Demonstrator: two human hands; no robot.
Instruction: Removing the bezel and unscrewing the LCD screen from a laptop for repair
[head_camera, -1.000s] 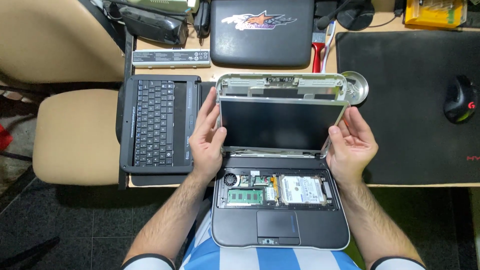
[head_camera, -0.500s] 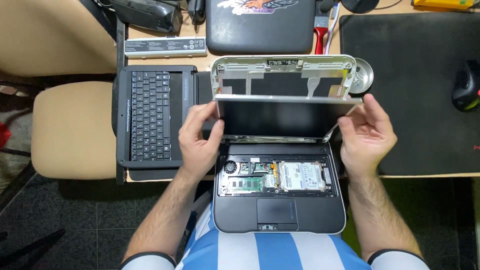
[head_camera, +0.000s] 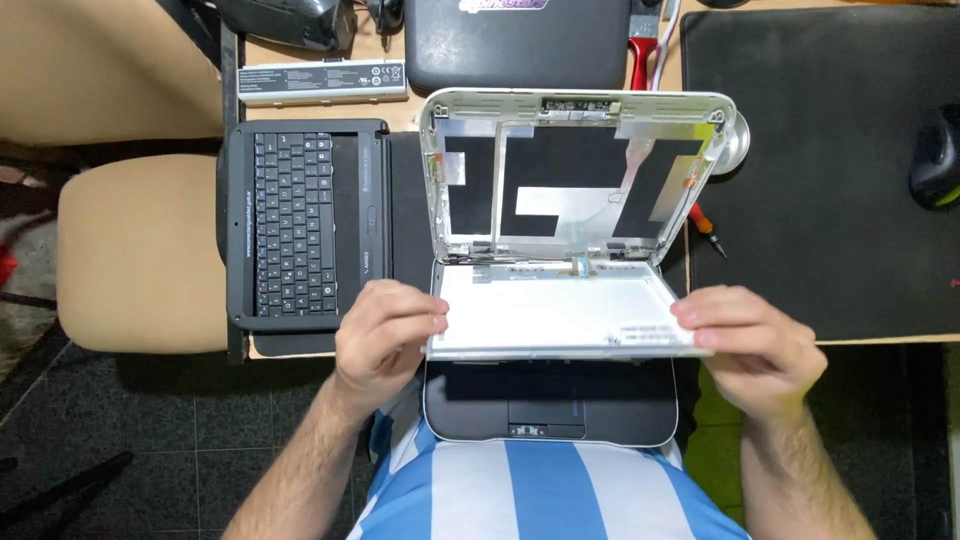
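Nearby — keyboard (head_camera: 300, 225), battery (head_camera: 322, 82), mouse (head_camera: 936, 157)

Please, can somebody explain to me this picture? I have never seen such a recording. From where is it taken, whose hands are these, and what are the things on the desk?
No machine works here: a person uses two bare hands, and a camera worn on the head looks straight down at them. The left hand and the right hand hold a thin flat screen panel by its two side edges, with its pale back turned up. Behind it stands the opened laptop lid shell, empty inside, with silver foil and black patches. Under the panel lies the dark laptop base at the desk edge, over the person's lap. To the left lies a separate black keyboard; above it is a long grey battery pack. A large black mat covers the right side, and a screwdriver rests at its edge.
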